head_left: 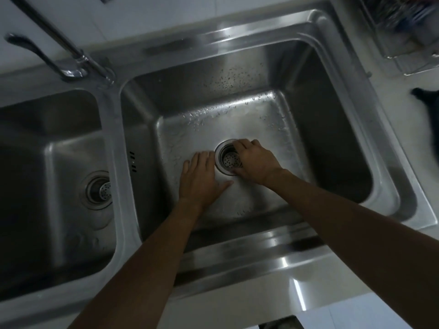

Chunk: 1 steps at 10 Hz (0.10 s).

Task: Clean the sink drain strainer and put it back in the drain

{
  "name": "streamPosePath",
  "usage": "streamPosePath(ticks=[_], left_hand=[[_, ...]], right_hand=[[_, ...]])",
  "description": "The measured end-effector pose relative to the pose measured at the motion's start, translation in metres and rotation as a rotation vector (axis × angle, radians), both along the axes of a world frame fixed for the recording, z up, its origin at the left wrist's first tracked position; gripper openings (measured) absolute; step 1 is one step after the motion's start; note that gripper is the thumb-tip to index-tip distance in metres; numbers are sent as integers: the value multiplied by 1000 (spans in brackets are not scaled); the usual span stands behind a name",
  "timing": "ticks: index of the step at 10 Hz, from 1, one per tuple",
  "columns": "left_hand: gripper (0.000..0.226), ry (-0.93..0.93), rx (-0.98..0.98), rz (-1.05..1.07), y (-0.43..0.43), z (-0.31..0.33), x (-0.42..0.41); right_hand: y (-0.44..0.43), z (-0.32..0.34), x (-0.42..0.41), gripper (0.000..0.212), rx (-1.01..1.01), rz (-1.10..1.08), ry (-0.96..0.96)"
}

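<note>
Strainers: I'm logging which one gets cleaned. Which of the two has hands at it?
The strainer in the right basin: the right hand curls round its rim, and the left hand lies flat beside it. The left basin's strainer sits untouched.

Dim light — white countertop [332,305], pale tiled wall [142,15].

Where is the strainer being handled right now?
Head view, near centre: the strainer sits in the drain of the right basin, the right hand curled round it, the left hand flat just left of it.
</note>
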<state>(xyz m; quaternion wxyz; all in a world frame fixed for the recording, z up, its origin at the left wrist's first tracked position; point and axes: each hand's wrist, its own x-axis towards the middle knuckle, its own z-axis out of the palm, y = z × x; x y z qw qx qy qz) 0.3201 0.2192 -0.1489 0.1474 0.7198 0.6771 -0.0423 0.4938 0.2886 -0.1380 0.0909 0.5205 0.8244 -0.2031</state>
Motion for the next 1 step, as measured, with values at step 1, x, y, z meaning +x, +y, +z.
streamPosePath(ticks=[1], left_hand=[[87,54,89,15,0,38,2]], right_hand=[[-3,36,5,78,72,7,-34]])
